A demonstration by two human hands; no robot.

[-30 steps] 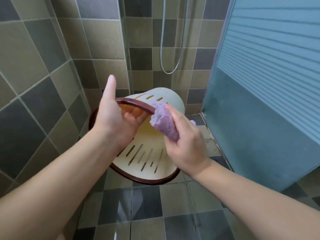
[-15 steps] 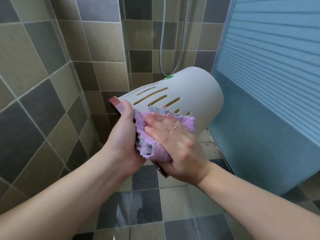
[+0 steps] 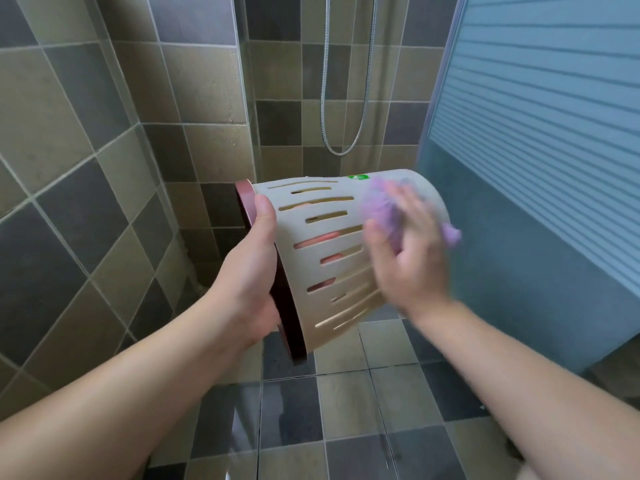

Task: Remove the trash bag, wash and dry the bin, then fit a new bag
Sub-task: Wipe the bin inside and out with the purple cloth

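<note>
From the head camera, the left hand point(image 3: 254, 271) is gripping the dark red rim point(image 3: 282, 299) of the bin point(image 3: 322, 251), thumb on the outer wall, fingers curled inside and showing through the slots. The bin is being held on its side in the air above the tiled floor point(image 3: 346, 403), base pointing away. The right hand point(image 3: 408, 251), blurred, is pressing a purple cloth point(image 3: 384, 209) against the bin's wall near the base, fingers spread fairly flat. A shower hose point(image 3: 346, 98) is hanging behind.
</note>
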